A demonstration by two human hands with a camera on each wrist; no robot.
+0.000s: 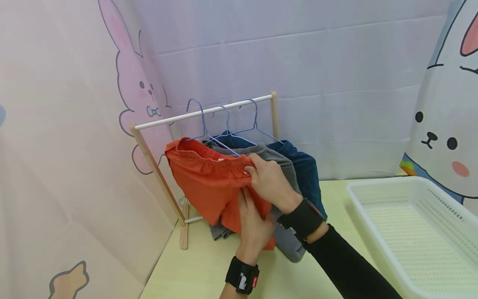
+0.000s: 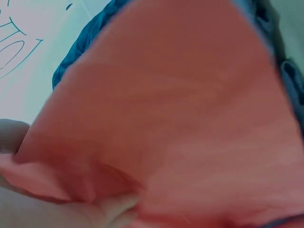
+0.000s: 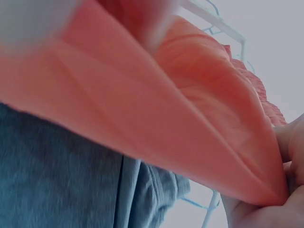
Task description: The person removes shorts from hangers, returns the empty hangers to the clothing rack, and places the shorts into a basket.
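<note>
Orange shorts (image 1: 209,178) with a gathered waistband hang on a blue wire hanger (image 1: 204,124), nearest the viewer on the rack. My right hand (image 1: 270,180) pinches the right end of their waistband, close by the hanger's lower arm. Below it, my left hand (image 1: 254,228) holds a fold of the leg, its fingers pointing upward along the cloth. In the left wrist view, the orange shorts (image 2: 175,104) fill most of the picture. The right wrist view shows the orange shorts (image 3: 123,99) stretched across, with grey trousers (image 3: 57,171) behind.
A rack with a white rail (image 1: 168,119) and wooden legs (image 1: 158,174) stands against the printed cloth backdrop. Dark blue trousers (image 1: 306,170) hang farther back on it. To the right, a white plastic basket (image 1: 381,236) sits on the pale yellow table (image 1: 179,278).
</note>
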